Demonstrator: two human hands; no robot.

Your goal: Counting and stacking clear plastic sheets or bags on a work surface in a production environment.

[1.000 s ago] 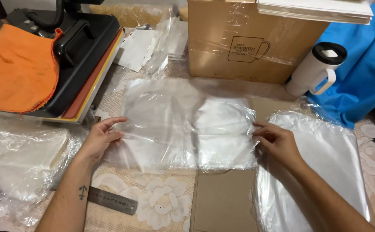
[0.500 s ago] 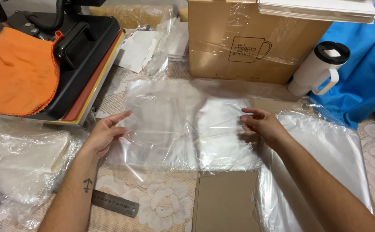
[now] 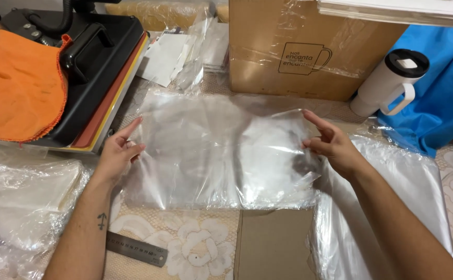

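Both hands, left (image 3: 118, 155) and right (image 3: 330, 148), now higher, open, fingertips on the clear plastic bag (image 3: 221, 150).

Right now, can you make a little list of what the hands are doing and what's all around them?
left hand: flat on the left edge of the clear bag
right hand: fingers at the bag's right edge
bag: spread flat on the table, wrinkled
press: far left, black, with an orange cloth on it
box: cardboard, behind the bag
mug: white, black lid, right of the box
ruler: metal, near the left arm
bag stack: under the right arm
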